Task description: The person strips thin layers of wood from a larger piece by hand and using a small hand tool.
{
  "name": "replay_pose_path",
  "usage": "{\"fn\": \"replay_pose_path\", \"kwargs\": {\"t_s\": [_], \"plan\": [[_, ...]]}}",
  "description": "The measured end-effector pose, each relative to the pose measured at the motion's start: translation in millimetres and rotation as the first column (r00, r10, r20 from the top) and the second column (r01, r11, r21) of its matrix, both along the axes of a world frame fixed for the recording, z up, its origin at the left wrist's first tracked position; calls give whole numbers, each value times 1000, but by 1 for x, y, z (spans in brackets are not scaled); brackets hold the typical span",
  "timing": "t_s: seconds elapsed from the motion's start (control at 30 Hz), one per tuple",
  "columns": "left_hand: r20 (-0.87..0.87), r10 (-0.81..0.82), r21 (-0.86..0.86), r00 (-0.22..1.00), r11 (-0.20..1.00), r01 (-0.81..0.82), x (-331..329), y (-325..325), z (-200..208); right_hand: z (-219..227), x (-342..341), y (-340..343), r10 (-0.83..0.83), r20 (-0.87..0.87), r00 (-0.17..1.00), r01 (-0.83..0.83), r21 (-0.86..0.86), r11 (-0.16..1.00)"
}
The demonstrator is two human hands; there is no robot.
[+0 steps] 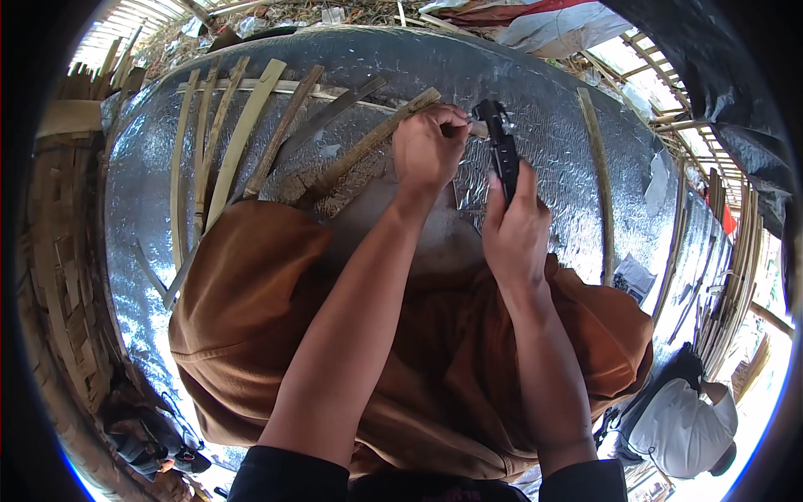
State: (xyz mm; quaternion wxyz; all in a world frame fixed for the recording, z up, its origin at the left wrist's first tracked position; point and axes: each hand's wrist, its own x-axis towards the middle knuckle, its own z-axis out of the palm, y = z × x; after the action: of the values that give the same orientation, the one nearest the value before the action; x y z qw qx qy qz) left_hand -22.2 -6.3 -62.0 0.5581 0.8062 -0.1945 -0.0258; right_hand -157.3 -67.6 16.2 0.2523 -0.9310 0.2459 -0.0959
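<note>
Gripping a black hand tool [502, 155] in the right hand [517, 230], closed around the handle, with the head pointing away from the body. Just left of the tool, pinching a brown stick [479, 130] in the left hand [427, 151], curled nearly closed, with the stick's end showing beside the tool's head; impossible to tell whether touching it. Farther left of the tool, showing a long bamboo strip [360, 151] slanting past the left hand, then a fan of bamboo strips [251, 125]. Under and around the tool, spread wide, a silvery sheet [552, 75]. Right of the tool, lying alone, a single strip [596, 184]. Nearer the body than the tool, draped across the lap, brown cloth [251, 301]. Well to the tool's lower right, bent over, a person in a white shirt [677, 428].
</note>
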Motion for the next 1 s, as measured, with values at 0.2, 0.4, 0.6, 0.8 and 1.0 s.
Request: {"fn": "replay_pose_path", "kwargs": {"t_s": [0.2,0.4,0.6,0.8,1.0], "plan": [[-6,10,-32,1000,999,-10,0,-1,0,-1,4,-2,-17,-92,996,19,25,1000],[-12,-9,-4,1000,1000,8,1,-2,1,7,3,2,-60,259,964,58,17,998],[-13,-9,32,1000,999,9,1,0,-2,18,4,1,-66,236,969,55,52,997],[2,-8,-4,1000,1000,8,-1,-1,2,8,4,-6,-156,345,926,112,143,983],[12,10,13,1000,1000,-11,-1,-2,1,-5,8,-19,-243,212,947,200,205,958]]}}
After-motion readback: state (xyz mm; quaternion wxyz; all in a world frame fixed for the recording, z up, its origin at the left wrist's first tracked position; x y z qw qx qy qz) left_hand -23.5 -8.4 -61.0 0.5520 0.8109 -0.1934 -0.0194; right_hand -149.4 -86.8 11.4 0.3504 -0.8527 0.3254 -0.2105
